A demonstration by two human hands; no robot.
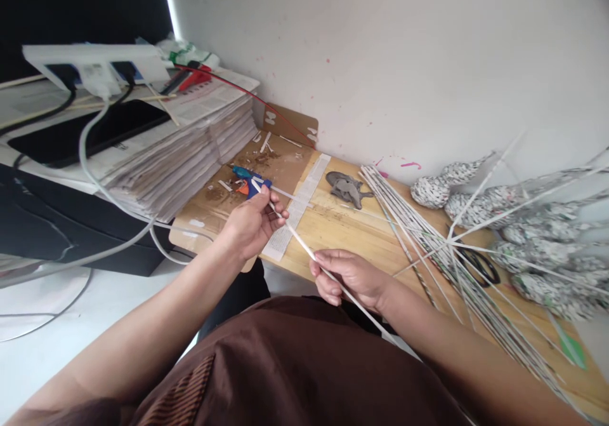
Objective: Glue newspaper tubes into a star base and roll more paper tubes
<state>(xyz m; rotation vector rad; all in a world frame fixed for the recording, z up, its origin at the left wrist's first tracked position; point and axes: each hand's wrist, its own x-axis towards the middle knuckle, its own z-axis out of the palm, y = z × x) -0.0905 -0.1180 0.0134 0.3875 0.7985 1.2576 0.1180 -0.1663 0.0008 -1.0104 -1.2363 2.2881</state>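
Note:
A long thin white paper stick runs diagonally between my two hands. Near its upper end, my left hand pinches it between thumb and fingers. Lower down the stick, my right hand is closed on it with thumb and fingers. Just beyond my left hand lies a blue and orange tool, partly hidden by that hand. A printed paper strip lies on the wooden table behind the stick.
At the right, many rolled paper sticks, a star-shaped stick frame, black scissors and paper-wrapped shapes. A grey cloth lies mid-table. Stacked newspapers, a phone and cables stand left.

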